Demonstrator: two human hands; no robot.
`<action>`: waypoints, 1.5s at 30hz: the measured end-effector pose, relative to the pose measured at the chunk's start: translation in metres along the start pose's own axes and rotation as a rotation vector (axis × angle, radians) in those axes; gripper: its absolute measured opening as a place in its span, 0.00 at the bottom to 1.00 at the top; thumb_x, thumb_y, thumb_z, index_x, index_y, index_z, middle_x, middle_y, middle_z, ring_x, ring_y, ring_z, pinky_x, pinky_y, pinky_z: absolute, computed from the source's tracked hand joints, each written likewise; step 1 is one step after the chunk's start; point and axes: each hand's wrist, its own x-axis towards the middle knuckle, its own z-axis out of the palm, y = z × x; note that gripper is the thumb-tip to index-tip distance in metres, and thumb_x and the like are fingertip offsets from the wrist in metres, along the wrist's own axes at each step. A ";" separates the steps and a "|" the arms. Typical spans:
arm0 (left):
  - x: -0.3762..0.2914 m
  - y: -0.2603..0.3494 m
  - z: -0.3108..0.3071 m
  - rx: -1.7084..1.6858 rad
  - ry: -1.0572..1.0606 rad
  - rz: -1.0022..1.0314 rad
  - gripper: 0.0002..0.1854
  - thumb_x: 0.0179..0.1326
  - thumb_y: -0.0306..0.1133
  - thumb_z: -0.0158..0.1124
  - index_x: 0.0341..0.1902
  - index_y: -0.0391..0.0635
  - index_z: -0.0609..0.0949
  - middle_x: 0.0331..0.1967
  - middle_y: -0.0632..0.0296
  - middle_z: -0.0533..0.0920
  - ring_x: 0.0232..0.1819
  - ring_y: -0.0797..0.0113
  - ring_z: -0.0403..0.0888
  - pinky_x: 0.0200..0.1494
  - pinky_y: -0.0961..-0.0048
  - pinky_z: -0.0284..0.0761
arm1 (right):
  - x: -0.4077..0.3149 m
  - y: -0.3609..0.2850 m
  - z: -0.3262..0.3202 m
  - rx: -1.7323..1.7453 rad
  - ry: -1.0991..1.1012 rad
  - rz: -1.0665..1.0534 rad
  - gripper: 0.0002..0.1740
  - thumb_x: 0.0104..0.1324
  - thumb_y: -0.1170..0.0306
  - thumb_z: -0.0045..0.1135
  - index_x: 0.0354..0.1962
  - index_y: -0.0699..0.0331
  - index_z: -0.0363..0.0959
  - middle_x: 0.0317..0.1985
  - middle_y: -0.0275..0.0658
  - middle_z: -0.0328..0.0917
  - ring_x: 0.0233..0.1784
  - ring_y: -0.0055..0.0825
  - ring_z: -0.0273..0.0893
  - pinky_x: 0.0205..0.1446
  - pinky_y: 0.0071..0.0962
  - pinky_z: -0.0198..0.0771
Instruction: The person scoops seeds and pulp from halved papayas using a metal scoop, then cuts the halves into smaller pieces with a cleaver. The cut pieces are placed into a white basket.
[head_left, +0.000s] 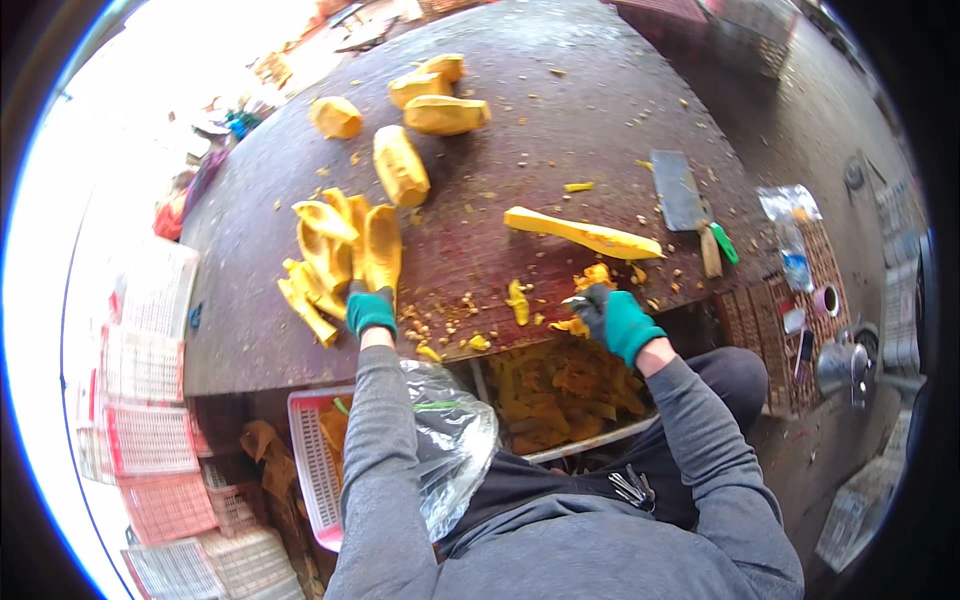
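My left hand (371, 309), in a green and dark work glove, grips the near end of a hollowed squash half (383, 244). More hollowed halves (322, 240) and narrow peeled necks (307, 296) lie beside it on the dark table (465, 172). My right hand (611, 315), gloved alike, is curled at the table's near edge around stringy orange squash pulp (594, 277), which shows on both sides of the fingers. Something small and pale at those fingers is too hidden to name. Beyond lies a long cut squash piece (585, 234). Seeds and scraps are scattered between my hands.
Whole-looking peeled squashes (401, 166) lie farther back. A cleaver (677, 193) and a green-handled tool (724, 242) rest at right. Below the edge are a scrap-filled bin (592, 442), a clear plastic bag (454, 450) and a pink-white basket (311, 457). Crates (146, 442) stack at left.
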 end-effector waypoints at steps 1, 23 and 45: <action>-0.007 0.014 0.005 0.121 0.122 0.092 0.27 0.48 0.40 0.76 0.53 0.42 0.84 0.49 0.46 0.86 0.51 0.48 0.83 0.56 0.57 0.77 | -0.005 -0.002 0.002 -0.058 -0.032 -0.022 0.13 0.69 0.63 0.64 0.40 0.65 0.80 0.33 0.54 0.84 0.39 0.51 0.85 0.40 0.42 0.77; -0.146 0.148 0.028 -0.416 -1.076 0.319 0.18 0.57 0.25 0.71 0.52 0.34 0.84 0.29 0.66 0.85 0.30 0.76 0.79 0.33 0.73 0.76 | 0.012 0.006 -0.049 0.028 0.587 -0.097 0.13 0.67 0.62 0.66 0.45 0.59 0.82 0.39 0.48 0.85 0.41 0.47 0.84 0.43 0.41 0.78; -0.242 0.133 0.013 -0.732 -1.061 -0.068 0.17 0.68 0.40 0.65 0.48 0.36 0.82 0.26 0.57 0.83 0.27 0.70 0.79 0.28 0.65 0.73 | 0.026 0.013 0.014 -0.465 0.379 -0.462 0.15 0.60 0.72 0.59 0.46 0.58 0.80 0.46 0.42 0.83 0.53 0.46 0.79 0.57 0.42 0.77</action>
